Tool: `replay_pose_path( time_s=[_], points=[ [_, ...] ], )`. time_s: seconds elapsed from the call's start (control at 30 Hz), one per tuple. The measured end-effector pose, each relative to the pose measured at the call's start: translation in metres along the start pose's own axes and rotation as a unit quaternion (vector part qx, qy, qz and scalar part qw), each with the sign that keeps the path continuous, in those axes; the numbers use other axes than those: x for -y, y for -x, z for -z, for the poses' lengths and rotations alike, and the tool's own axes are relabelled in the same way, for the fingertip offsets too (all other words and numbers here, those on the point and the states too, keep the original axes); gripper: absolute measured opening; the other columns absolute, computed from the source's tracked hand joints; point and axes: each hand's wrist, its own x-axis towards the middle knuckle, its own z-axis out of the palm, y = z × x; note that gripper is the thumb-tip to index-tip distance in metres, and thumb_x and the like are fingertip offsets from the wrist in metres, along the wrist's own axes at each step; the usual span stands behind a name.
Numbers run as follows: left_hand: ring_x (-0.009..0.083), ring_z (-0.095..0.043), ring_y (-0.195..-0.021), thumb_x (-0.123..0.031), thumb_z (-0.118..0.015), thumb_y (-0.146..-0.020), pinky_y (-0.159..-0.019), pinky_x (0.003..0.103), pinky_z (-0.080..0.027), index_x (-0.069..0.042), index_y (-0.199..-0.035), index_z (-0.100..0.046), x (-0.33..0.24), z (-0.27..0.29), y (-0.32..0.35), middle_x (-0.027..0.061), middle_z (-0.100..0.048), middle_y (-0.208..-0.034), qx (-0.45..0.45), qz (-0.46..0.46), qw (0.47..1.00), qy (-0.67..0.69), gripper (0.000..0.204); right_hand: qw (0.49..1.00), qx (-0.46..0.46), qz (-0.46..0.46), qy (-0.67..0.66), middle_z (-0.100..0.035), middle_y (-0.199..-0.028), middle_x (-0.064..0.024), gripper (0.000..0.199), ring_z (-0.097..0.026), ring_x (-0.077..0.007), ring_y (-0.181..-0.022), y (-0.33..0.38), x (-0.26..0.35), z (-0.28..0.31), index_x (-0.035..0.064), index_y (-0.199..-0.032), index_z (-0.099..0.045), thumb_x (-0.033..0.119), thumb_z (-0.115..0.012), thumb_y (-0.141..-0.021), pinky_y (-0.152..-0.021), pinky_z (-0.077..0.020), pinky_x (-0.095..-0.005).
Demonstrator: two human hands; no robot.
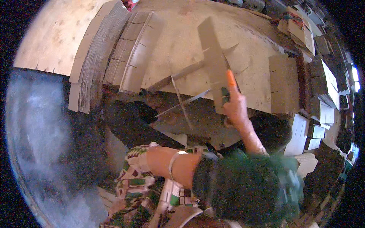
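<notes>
My right hand (pixel 236 106) reaches up from the lower right, its fingers closed at the edge of a long brown cardboard strip (pixel 213 64). The strip is tilted and smeared by motion. A bright orange piece (pixel 231 80) runs along the fingers; I cannot tell whether it is a tool handle or a finger cover. Left of this hand, narrow slotted cardboard strips (pixel 176 85) cross each other. A bare arm with a bangle (pixel 171 163) extends leftward in front of me and meets patterned cloth (pixel 138 167). My left hand itself does not show.
Rows of stacked slotted cardboard strips (pixel 100 49) stand left of the pale board (pixel 182 38). Another cardboard stack (pixel 284 83) lies at its right edge. Farther right are piles of white-edged cardboard (pixel 325 83). A bluish, hazy surface (pixel 38 133) fills the left side.
</notes>
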Motion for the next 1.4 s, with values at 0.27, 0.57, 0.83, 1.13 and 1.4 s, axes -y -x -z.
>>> replay_pose_path(
  time_s=[0.27,0.57,0.83,1.13,1.4],
  points=[
    [0.0271,-0.051,-0.131,-0.024,-0.050,-0.093,-0.117,0.057,-0.024,-0.011,-0.135,-0.054,0.200,-0.112,0.057,0.0146,-0.060,-0.130,0.084,0.195,0.908,-0.361,0.044,0.985,0.099,0.008,0.142,-0.070,-0.090,-0.0212,0.101,-0.068,-0.0420,-0.073,0.008,-0.012,-0.046,0.0168,-0.160,-0.014,-0.003,-0.063,-0.074,-0.060,-0.0537,-0.0522],
    [0.0282,-0.067,-0.102,-0.021,-0.050,-0.089,-0.116,0.057,-0.026,-0.017,-0.101,-0.074,0.224,-0.125,0.065,0.0119,-0.073,-0.095,0.143,0.261,0.909,-0.292,0.027,0.988,0.056,0.015,0.142,-0.066,-0.074,-0.0202,0.106,-0.066,-0.0415,-0.069,-0.004,-0.016,-0.056,0.0171,-0.160,-0.019,-0.007,-0.063,-0.066,-0.063,-0.0518,-0.0516],
    [0.0308,-0.069,-0.098,-0.022,-0.053,-0.086,-0.117,0.057,-0.024,-0.015,-0.100,-0.074,0.225,-0.123,0.064,0.0145,-0.074,-0.093,0.153,0.272,0.899,-0.308,0.026,0.987,0.084,0.013,0.139,-0.066,-0.074,-0.0211,0.106,-0.066,-0.0417,-0.071,-0.014,-0.005,-0.056,0.0180,-0.159,-0.020,-0.007,-0.064,-0.066,-0.065,-0.0520,-0.0523],
    [0.0308,-0.069,-0.100,-0.020,-0.051,-0.090,-0.114,0.055,-0.029,-0.013,-0.100,-0.073,0.215,-0.126,0.054,0.0139,-0.074,-0.095,0.164,0.275,0.902,-0.288,0.025,0.981,0.104,-0.004,0.163,-0.066,-0.074,-0.0212,0.109,-0.066,-0.0421,-0.069,-0.011,-0.013,-0.054,0.0192,-0.160,-0.015,-0.007,-0.064,-0.066,-0.063,-0.0519,-0.0521],
    [0.0309,-0.071,-0.091,-0.021,-0.053,-0.088,-0.087,0.046,-0.047,-0.015,-0.092,-0.073,0.206,-0.100,0.028,0.0136,-0.074,-0.090,0.241,0.280,0.883,-0.289,0.022,0.980,0.118,0.011,0.159,-0.066,-0.073,-0.0211,0.111,-0.066,-0.0424,-0.069,-0.002,-0.018,-0.044,0.0190,-0.160,-0.016,-0.008,-0.066,-0.064,-0.061,-0.0517,-0.0511]
  ],
)
